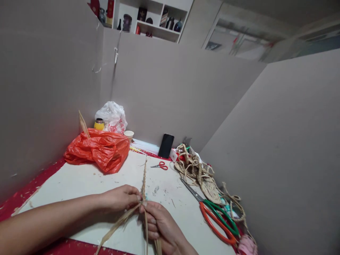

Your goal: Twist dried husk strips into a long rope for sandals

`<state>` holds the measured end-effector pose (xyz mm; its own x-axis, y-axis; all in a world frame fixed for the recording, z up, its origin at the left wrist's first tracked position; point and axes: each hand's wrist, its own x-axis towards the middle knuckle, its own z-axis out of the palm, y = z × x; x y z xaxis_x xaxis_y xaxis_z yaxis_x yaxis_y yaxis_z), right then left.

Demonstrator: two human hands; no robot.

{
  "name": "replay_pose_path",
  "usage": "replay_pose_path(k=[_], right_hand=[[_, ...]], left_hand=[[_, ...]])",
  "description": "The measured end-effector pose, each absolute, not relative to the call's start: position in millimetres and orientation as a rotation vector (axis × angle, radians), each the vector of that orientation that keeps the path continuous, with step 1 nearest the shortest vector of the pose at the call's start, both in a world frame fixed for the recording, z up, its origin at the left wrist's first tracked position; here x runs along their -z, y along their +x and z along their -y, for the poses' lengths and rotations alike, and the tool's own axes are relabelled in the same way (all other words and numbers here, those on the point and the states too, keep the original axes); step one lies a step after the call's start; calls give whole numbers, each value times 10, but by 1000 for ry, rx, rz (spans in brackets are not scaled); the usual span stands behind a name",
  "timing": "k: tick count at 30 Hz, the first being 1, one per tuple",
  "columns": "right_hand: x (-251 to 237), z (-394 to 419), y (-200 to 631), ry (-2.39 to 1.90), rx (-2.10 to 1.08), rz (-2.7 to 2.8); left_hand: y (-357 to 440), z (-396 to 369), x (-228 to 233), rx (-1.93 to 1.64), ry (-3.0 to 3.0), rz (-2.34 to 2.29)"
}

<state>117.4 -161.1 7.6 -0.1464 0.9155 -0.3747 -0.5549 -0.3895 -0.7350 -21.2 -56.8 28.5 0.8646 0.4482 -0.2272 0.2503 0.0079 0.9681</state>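
Observation:
A thin braided cord (144, 177) of dry plant fibre runs up the middle of the white board. At its lower end my left hand (124, 196) pinches it from the left, fingers bent. My right hand (160, 223) meets it from the right, thumb and forefinger closed on the flat, straw-coloured strips (117, 226) that spread from the braid. One long strip slants to the lower left, and others hang down beside and below my right hand. The fingertips nearly touch and partly hide the point where the strips join.
Large scissors (216, 217) with orange and green handles lie at right, beside coiled braided cord (196, 170). Small red scissors (160, 165) and a black phone (166, 146) lie farther back. A red plastic bag (103, 148) and a paper cup (129, 134) stand left. Grey partitions (164, 81) enclose the table.

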Motion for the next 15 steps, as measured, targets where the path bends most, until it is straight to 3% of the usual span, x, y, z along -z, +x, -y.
replay_pose_path(k=[3,7,15], right_hand=[[-73,1619,1209,-1095,-1731,596],[-50,1621,1255,-1270,-1658,700],[-17,1643,1297,-1631,-1164,1271]], left_hand=[[-166,616,-98,-41,1335,-505],[-181,653,-57,-159,1509,-461],[-148,613,-36,-144,1709,-431]])
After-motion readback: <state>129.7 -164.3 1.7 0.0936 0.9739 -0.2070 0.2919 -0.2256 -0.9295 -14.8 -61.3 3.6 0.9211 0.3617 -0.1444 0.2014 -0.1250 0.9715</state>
